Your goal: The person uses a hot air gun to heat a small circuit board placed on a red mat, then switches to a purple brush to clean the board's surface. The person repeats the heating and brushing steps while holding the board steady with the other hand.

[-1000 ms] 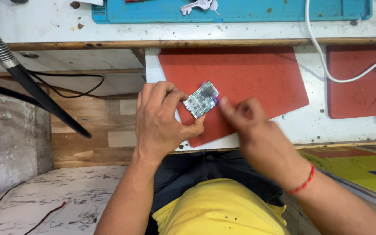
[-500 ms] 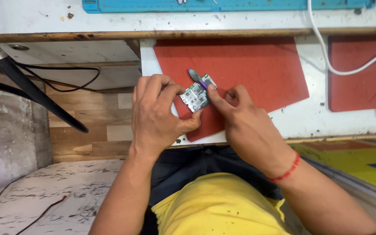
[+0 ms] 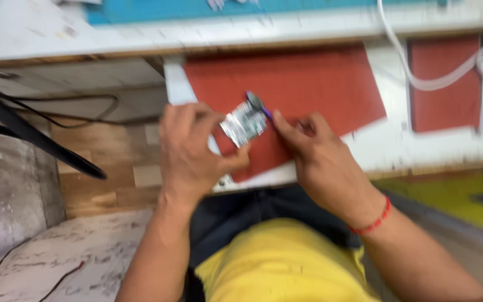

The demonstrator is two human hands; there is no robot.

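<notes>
Far to my left a black cable (image 3: 40, 140) slants across the lower shelf, below the white bench edge. My left hand (image 3: 194, 151) comes next, fingers curled close with the thumb pressed in from below — it grips a small silvery circuit board (image 3: 243, 124) by its left edge, holding it tilted just above the near corner of the red mat (image 3: 308, 84). My right hand (image 3: 320, 159) sits just beside the board on its right, fingers pinched narrow around a thin tool (image 3: 258, 104) with a purple grip whose dark tip lies at the board's top corner; the blur keeps me from telling whether it touches. A red thread (image 3: 371, 222) circles my right wrist. Farther right, a white cord (image 3: 420, 78) loops over a second red mat (image 3: 445, 84).
</notes>
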